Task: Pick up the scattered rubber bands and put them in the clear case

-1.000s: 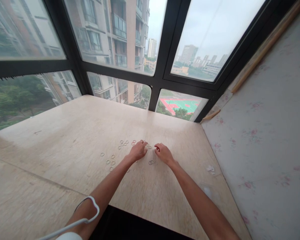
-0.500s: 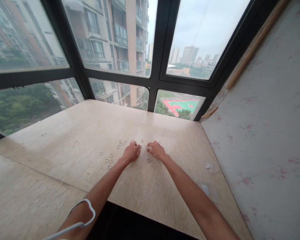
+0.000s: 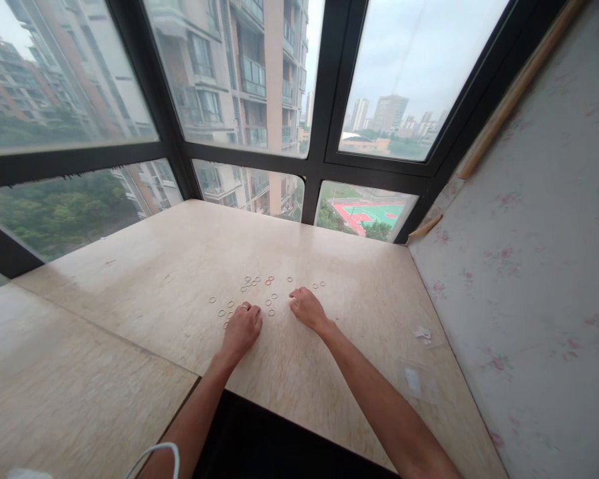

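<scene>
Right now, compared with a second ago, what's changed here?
Your left hand has drawn back and leftward; three thin rings now show right of it. Your right hand has shifted left. I can't tell whether either grips anything. The red rings and clear packet stayed put.

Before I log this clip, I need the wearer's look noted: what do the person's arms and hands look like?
The left forearm and right forearm show no sleeves, and the left hand and right hand are ungloved. A thin band seems worn on the left hand. A white cable loops across the left forearm.
</scene>
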`<act>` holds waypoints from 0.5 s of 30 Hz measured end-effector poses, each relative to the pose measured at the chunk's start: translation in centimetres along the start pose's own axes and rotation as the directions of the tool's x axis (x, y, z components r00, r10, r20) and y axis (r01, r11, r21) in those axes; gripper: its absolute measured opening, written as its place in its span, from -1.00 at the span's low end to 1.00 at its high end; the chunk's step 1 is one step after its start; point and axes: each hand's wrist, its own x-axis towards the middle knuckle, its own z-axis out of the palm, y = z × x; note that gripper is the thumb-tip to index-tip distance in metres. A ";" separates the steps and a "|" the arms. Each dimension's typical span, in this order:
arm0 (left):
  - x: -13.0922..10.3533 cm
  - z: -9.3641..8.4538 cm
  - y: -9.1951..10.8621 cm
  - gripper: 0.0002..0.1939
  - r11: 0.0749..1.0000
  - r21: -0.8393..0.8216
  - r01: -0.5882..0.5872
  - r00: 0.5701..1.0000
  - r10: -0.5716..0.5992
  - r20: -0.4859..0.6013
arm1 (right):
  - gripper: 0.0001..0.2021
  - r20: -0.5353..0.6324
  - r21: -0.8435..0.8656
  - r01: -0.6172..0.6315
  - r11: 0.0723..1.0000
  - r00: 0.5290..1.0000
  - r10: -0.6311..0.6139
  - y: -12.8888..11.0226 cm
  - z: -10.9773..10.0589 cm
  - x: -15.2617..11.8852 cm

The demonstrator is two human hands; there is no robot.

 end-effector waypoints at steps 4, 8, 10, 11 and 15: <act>-1.8 0.3 -0.8 -0.78 0.990 -0.132 -0.050 0.999 0.051 0.002 | -0.79 -0.064 0.088 0.053 0.995 0.997 -0.048 -1.2 0.0 -1.6; -0.9 -0.2 -2.5 -0.74 0.983 -0.177 -0.057 0.995 0.041 -0.089 | -0.81 -0.163 0.186 0.068 0.980 0.986 -0.037 -1.2 -1.2 -5.7; 0.7 -0.5 -3.3 -0.72 0.992 -0.125 -0.016 0.993 0.002 -0.115 | -0.81 -0.206 0.224 0.061 0.973 0.979 -0.014 -0.7 -1.8 -8.5; 1.7 -0.6 -3.6 -0.70 0.996 -0.092 0.008 0.994 -0.018 -0.107 | -0.81 -0.225 0.240 0.050 0.969 0.974 0.005 -0.3 -2.1 -10.0; 6.0 -0.5 -4.0 -0.70 0.997 -0.075 -0.022 0.999 0.019 -0.042 | -0.81 -0.279 0.359 -0.035 0.932 0.949 0.143 1.1 -3.0 -15.8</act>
